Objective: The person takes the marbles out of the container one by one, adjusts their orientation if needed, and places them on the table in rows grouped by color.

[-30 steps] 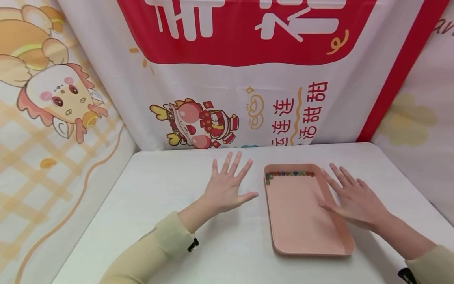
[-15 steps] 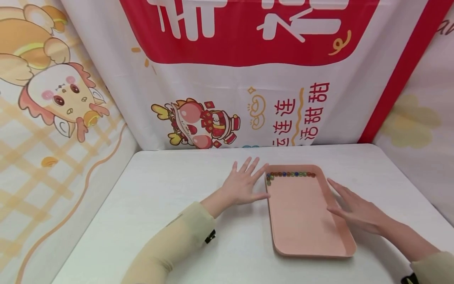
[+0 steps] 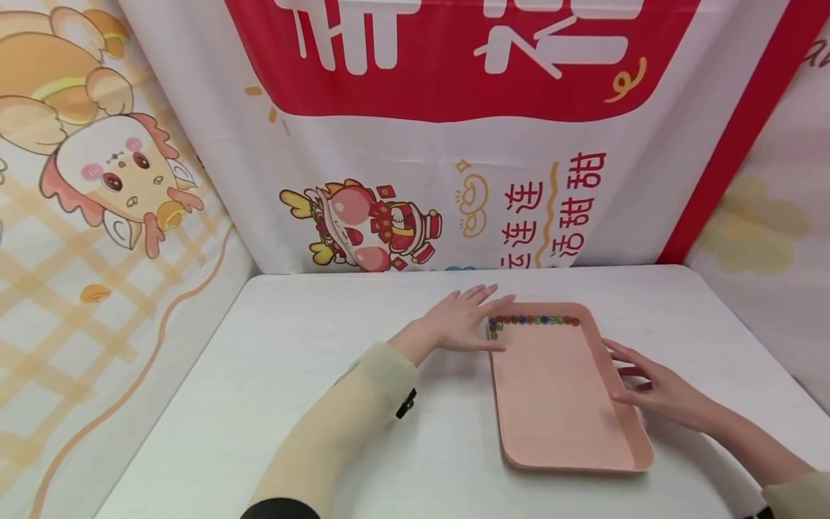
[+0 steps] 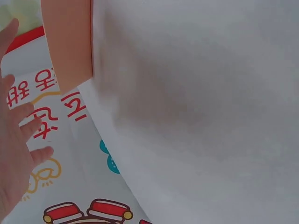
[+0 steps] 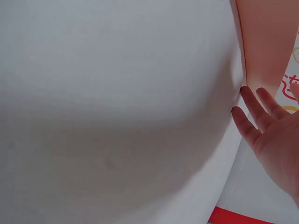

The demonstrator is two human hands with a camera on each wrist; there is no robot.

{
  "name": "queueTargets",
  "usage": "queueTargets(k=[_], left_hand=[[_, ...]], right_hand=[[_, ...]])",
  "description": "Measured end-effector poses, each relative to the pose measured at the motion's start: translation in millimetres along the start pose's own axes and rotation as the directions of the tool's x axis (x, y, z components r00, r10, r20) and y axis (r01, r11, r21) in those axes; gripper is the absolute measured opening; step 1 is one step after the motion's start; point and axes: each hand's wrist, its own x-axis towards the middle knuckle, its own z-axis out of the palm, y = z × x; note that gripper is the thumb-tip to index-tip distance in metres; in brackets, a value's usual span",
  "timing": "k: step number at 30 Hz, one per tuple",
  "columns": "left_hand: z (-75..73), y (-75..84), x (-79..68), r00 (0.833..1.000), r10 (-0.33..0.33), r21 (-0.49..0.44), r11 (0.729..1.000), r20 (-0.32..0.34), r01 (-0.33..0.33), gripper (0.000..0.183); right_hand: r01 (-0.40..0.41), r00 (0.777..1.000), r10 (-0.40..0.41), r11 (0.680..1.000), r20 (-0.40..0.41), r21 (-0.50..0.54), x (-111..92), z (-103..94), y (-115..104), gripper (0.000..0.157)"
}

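Note:
A pink rectangular tray [image 3: 560,404] lies on the white table, with several coloured marbles [image 3: 533,319] lined up along its far wall and a few in the far left corner. My left hand [image 3: 457,323] is at that corner, fingers extended and thumb reaching over the left rim. At the opposite long side is my right hand [image 3: 668,395], its fingertips beside the outer wall and its thumb at the rim. In the right wrist view, the fingers [image 5: 254,105] are spread and slightly bent close to the tray wall [image 5: 266,42]. The left wrist view shows the left palm facing the tray's side.
The white tabletop [image 3: 311,346] ends at a back wall hung with a red and white printed cloth [image 3: 415,144]. Printed panels stand on both sides, a cartoon one [image 3: 110,216] at left. Sleeves cover both forearms.
My left hand has moved right from the bare table to the tray's far left corner. My right hand has drawn from over the tray to its right rim. The marbles stay in place.

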Motion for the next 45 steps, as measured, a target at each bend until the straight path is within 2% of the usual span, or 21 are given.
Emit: queueTargets(k=[8, 20, 29, 36, 40, 45], left_hand=[[-4.0, -0.2, 6.4, 0.999, 0.036, -0.023, 0.999, 0.023, -0.035, 0.078], [-20.6, 5.0, 27.3, 0.99, 0.129, -0.117, 0.986, 0.058, -0.121, 0.038], [-15.3, 5.5, 45.1, 0.988, 0.102, -0.235, 0.969, 0.115, -0.073, 0.02], [-13.1, 2.8, 48.6, 0.988, 0.06, -0.291, 0.957, 0.144, -0.016, 0.014], [-11.8, 2.9, 50.6, 0.987, 0.047, -0.303, 0.953, 0.151, 0.001, 0.012], [-12.5, 5.7, 53.3, 0.984, 0.031, -0.273, 0.962, 0.174, 0.018, 0.007]], right_hand=[[0.147, 0.987, -0.147, 0.989, -0.07, -0.005, -0.5, 1.6, 15.4, 0.074], [0.18, 0.981, -0.18, 0.984, -0.069, -0.004, -0.7, -0.4, 21.2, 0.071], [0.19, 0.979, -0.189, 0.982, -0.074, 0.007, 0.1, 2.4, 22.0, 0.072], [0.189, 0.979, -0.189, 0.982, -0.083, -0.001, 0.0, 3.1, 20.0, 0.072], [0.153, 0.985, -0.152, 0.988, -0.077, -0.002, -0.4, 2.9, 18.6, 0.073], [0.114, 0.991, -0.113, 0.993, -0.065, 0.007, -0.2, 2.5, 18.1, 0.074]])
